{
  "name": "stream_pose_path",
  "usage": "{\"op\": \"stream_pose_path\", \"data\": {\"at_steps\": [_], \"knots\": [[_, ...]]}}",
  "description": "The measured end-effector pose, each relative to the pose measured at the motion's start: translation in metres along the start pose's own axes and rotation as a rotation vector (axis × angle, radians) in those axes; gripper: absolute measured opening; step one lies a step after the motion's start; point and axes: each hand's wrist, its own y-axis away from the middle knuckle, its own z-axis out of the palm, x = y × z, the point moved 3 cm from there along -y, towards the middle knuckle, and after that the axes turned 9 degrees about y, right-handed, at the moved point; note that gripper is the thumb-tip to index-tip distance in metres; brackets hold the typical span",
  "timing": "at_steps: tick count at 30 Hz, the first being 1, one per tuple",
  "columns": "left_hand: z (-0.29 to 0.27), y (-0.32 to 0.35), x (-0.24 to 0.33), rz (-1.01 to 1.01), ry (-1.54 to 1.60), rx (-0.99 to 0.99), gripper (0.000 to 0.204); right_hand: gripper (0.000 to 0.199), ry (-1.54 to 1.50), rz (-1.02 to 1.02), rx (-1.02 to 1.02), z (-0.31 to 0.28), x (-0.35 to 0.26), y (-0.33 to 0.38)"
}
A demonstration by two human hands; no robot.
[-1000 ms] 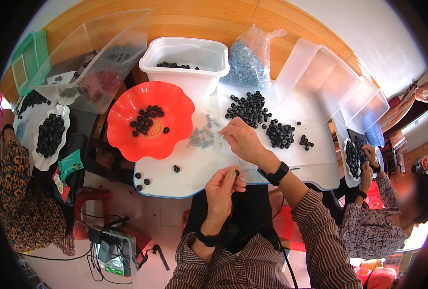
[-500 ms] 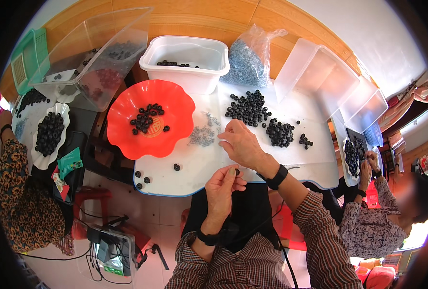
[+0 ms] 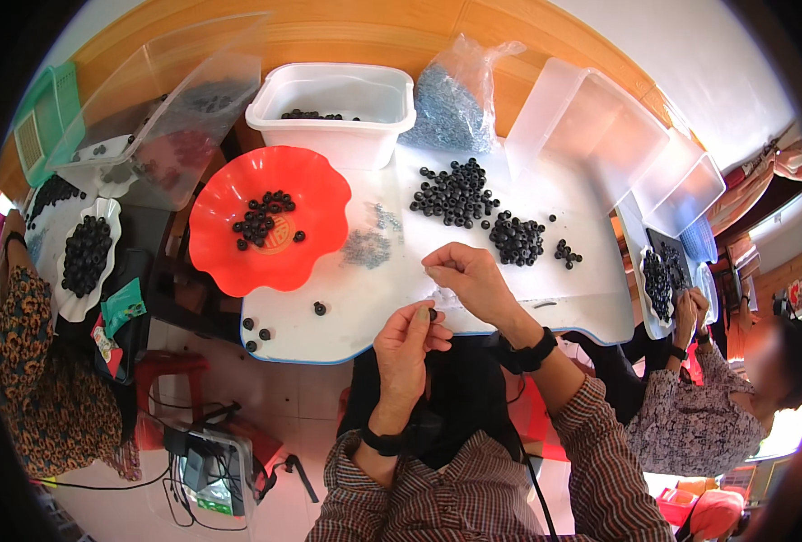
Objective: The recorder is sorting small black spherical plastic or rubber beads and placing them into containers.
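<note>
The left hand (image 3: 408,348) pinches a small black ring (image 3: 433,314) at its fingertips, raised for working, while the right hand (image 3: 470,278), just above, curls nearly closed, its contents hidden, short of the black ring piles (image 3: 460,192).

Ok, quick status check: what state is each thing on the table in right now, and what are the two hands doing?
left hand: raised, pinching a small black ring
right hand: fingers bunched, close above the ring
red bowl: upright, a few black rings inside
white tub: open, rings on its bottom
plastic bag: upright, filled with small grey pieces
loose ring pile: heaped on the white tabletop
clear bins: tilted, appear empty
</note>
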Motion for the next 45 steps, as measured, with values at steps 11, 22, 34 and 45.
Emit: {"op": "stream_pose_path", "data": {"at_steps": [11,22,34,45], "knots": [[0.012,0.005,0.001,0.099,-0.099,0.0,0.027,0.013,-0.34,0.031,-0.05,-0.003,0.005,0.046],[0.014,0.007,-0.003,0.042,-0.072,-0.032,0.017,0.011,-0.335,0.001,0.061,-0.002,0.01,0.064],[0.019,0.01,-0.006,-0.014,-0.002,-0.044,0.017,0.01,-0.155,-0.155,0.185,-0.008,0.001,0.074],[0.016,0.008,-0.007,-0.069,0.117,-0.07,0.024,0.006,-0.22,-0.109,0.199,-0.006,0.005,0.082]]}}
